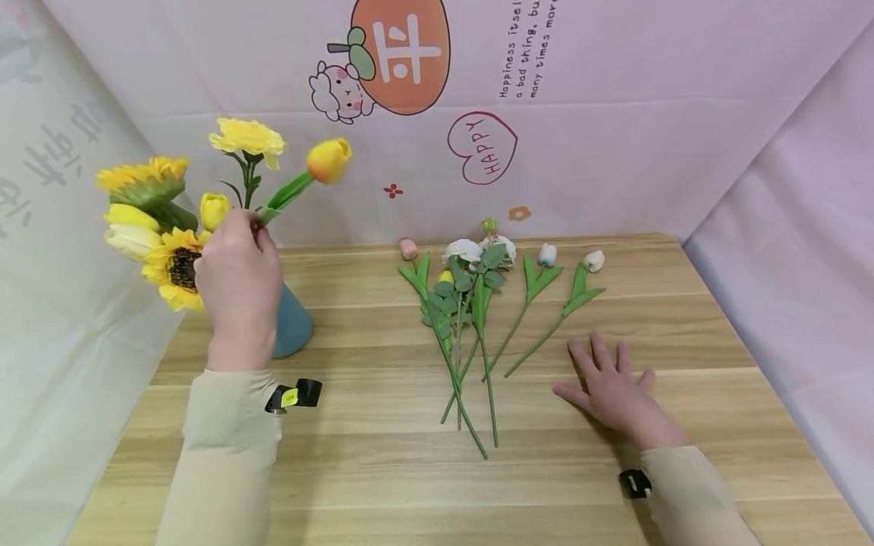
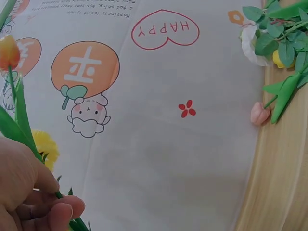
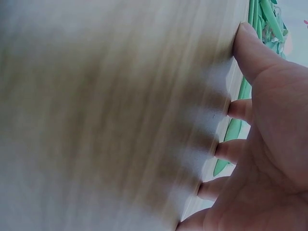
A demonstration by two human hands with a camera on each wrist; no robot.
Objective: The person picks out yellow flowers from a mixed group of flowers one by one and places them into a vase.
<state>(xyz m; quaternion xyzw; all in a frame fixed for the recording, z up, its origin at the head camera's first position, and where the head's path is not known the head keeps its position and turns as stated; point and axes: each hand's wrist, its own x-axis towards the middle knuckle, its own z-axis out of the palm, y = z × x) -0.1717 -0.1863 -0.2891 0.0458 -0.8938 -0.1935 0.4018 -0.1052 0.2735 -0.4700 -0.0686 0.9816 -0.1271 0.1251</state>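
My left hand (image 1: 239, 280) pinches the green stem of an orange-yellow tulip (image 1: 329, 161), above a blue vase (image 1: 293, 327) at the table's left. In the left wrist view, thumb and fingertips meet on the stem. Around that hand stand a sunflower (image 1: 176, 267), a second sunflower (image 1: 145, 180), yellow tulips (image 1: 215, 210) and a yellow ruffled flower (image 1: 249, 139). The vase's mouth and the stem's lower end are hidden behind the hand. My right hand (image 1: 614, 390) rests on the tabletop at the right, fingers spread, touching the wood and holding nothing.
Mid-table lie loose artificial flowers: a pink tulip (image 1: 408, 249), white roses (image 1: 463, 251), a blue-white tulip (image 1: 547, 255) and a white tulip (image 1: 594, 262), several stems crossing. Printed cloth (image 1: 587, 167) hangs behind the wooden table (image 1: 369, 485).
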